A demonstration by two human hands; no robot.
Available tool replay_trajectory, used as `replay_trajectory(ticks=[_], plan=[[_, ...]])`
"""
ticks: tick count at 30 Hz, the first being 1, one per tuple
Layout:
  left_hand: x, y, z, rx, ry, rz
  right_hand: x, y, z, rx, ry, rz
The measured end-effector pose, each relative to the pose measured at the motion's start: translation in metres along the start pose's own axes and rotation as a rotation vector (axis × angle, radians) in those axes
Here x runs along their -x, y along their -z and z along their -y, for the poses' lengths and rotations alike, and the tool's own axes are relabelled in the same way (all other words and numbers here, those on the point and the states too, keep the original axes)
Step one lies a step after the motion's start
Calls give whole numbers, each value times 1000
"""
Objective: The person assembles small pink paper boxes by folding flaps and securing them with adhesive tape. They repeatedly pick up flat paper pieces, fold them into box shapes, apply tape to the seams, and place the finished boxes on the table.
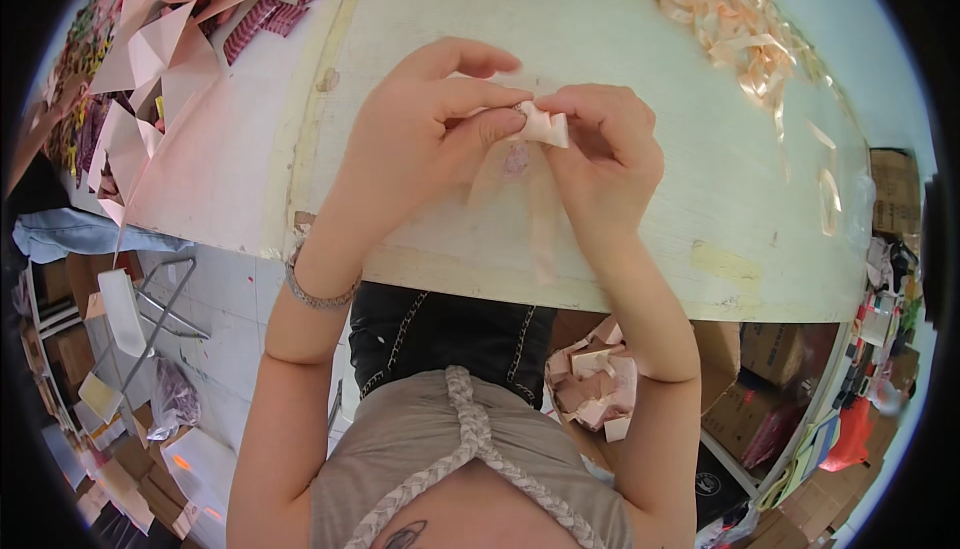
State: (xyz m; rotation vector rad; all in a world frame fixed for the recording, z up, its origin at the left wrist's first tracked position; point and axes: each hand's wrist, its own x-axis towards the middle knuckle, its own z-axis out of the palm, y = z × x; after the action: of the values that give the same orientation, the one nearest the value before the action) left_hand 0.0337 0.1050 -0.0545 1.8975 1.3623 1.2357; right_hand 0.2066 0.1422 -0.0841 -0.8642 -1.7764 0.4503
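Over the middle of the pale table [430, 239], both my hands meet at a small cream ribbon bow [545, 127]. My left hand [440, 109] pinches the bow's left side between thumb and forefinger, its other fingers lifted. On the right side, my right hand [605, 129] grips the bow with thumb and curled fingers. Sheer ribbon tails [541, 219] hang down below the bow toward the table's near edge. A small pinkish piece [516, 161] shows just beneath my fingers, too blurred to name.
Folded pink paper pieces [160, 49] and striped maroon strips [270, 19] lie at the far left. A heap of peach ribbon pieces [740, 34] spreads at the far right. Below the table, a container of pink scraps [595, 384] stands by my right arm. A folding chair [150, 319] stands at left.
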Motion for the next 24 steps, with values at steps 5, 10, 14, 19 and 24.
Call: replay_trajectory(ticks=[5, 10, 14, 19, 24], plan=[[6, 2, 7, 20, 13, -15, -7, 18, 13, -195, -225, 151], [12, -5, -2, 133, 76, -181, -3, 16, 15, -478, -444, 88], [33, -15, 9, -73, -120, -421, 12, 11, -1, -342, -264, 11], [42, -28, 30, -138, -252, -620, 23, -3, -3, -287, -139, -158], [49, -29, 32, -257, -283, -641, 25, 1, -7, -203, -87, -169]])
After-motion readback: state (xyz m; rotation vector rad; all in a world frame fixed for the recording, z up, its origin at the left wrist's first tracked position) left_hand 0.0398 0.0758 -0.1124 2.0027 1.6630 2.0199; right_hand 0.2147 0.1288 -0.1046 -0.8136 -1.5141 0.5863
